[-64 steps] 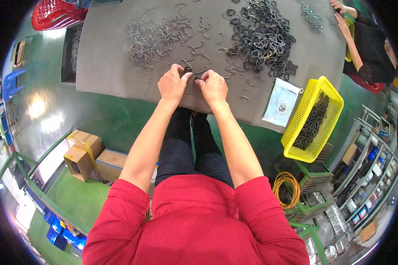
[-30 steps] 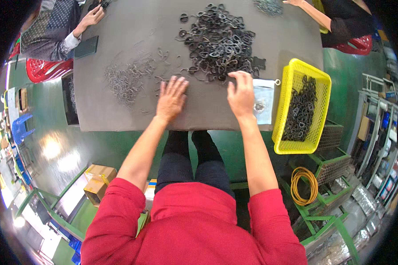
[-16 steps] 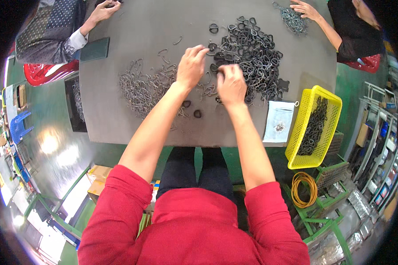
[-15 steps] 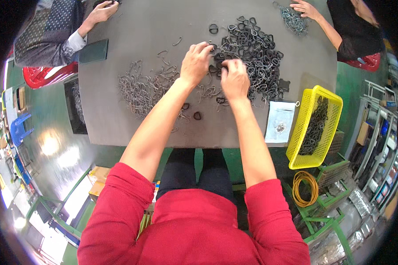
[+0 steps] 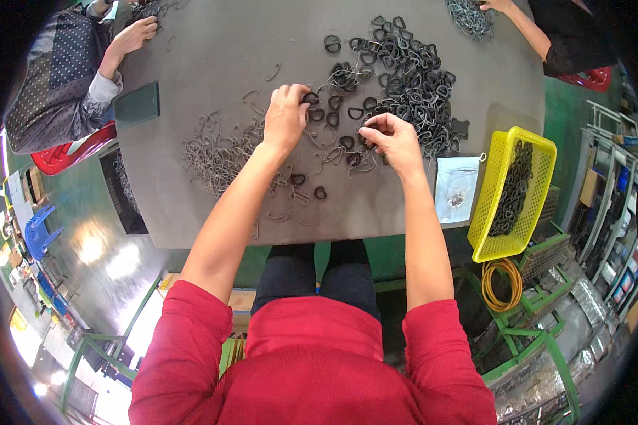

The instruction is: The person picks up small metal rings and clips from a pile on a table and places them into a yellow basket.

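Observation:
My left hand (image 5: 283, 122) is over the middle of the table, its thumb and forefinger closed on a black D-ring (image 5: 310, 98). To its right, my right hand (image 5: 402, 144) is pinched low over a few loose rings and thin hooks; what lies between its fingertips is too small to make out. Beyond my right hand spreads a large heap of black D-rings (image 5: 421, 88). Thin grey wire hooks (image 5: 216, 159) lie in a loose pile left of my left forearm. Two single black rings, one of them a dark ring (image 5: 320, 192), sit between my forearms.
A yellow basket (image 5: 477, 237) with dark rings stands at the table's right edge, beside a pale blue pouch (image 5: 455, 185). A dark flat panel (image 5: 137, 104) lies at the left edge. Co-workers' hands, a left one (image 5: 136, 35) and a right one (image 5: 499, 6), work at the far corners.
My left hand has drawn left, away from the ring heap, with a black D-ring. My right hand has shifted right and nearer to me. The view has tilted slightly.

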{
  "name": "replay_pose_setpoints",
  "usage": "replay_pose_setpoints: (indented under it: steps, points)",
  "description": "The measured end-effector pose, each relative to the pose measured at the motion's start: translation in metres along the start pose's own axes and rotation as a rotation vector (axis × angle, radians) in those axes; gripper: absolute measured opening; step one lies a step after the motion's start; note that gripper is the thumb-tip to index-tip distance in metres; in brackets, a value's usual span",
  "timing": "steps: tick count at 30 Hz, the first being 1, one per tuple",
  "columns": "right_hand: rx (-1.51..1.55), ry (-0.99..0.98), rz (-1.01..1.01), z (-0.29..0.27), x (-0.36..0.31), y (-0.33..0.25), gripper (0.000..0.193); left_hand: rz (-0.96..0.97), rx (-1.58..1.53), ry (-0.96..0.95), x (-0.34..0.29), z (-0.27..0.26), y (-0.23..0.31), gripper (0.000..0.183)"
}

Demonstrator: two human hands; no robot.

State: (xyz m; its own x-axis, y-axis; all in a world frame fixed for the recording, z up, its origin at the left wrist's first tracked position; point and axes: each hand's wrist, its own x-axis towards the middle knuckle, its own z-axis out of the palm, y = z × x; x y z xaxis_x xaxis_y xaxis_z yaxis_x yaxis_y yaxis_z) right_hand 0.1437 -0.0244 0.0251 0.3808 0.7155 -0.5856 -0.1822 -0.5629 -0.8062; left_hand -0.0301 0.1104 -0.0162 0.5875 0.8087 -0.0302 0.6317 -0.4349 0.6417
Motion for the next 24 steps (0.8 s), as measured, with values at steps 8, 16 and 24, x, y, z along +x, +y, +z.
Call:
replay_pose_setpoints:
  steps: [8, 16, 24]
  points:
    - [0.659, -0.255, 0.146, -0.014, 0.007, -0.012, 0.019, 0.066, -0.014, 0.133, -0.002, 0.002, 0.013, 0.027]
    - [0.289, -0.132, 0.087, -0.001, 0.022, -0.014, 0.023, -0.115, -0.088, -0.087, 0.005, -0.001, 0.021, 0.021]
    - [0.346, -0.171, 0.070, -0.008, 0.019, -0.010, 0.027, -0.531, -0.786, -0.315, 0.016, -0.036, 0.015, 0.021]
